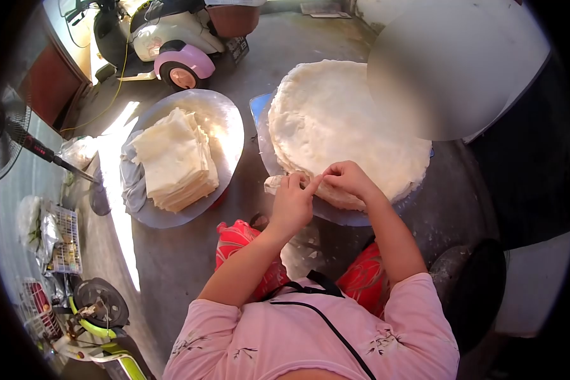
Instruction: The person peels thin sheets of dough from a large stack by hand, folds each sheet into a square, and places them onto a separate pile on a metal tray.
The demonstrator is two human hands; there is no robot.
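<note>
A tall round stack of thin, pale dough-like sheets [342, 114] lies on a wide metal tray [267, 152] in front of me. My left hand [293, 201] is closed at the stack's near left edge, with a small crumpled pale piece [273, 184] showing beside its fingers. Close by, my right hand [349, 180] pinches at the near rim of the stack, its fingertips almost meeting my left thumb. What lies between the right fingertips is too small to make out. To the left, a pile of squarish pale sheets [174, 155] rests on another round metal tray [229, 120].
Grey cloth or plastic [133, 180] lies beside the square pile. A scooter [177, 38] with a pink-fendered wheel stands behind. At left are a standing fan [38, 149] and a white basket [65, 240]. A green-trimmed cycle [101, 329] is at lower left.
</note>
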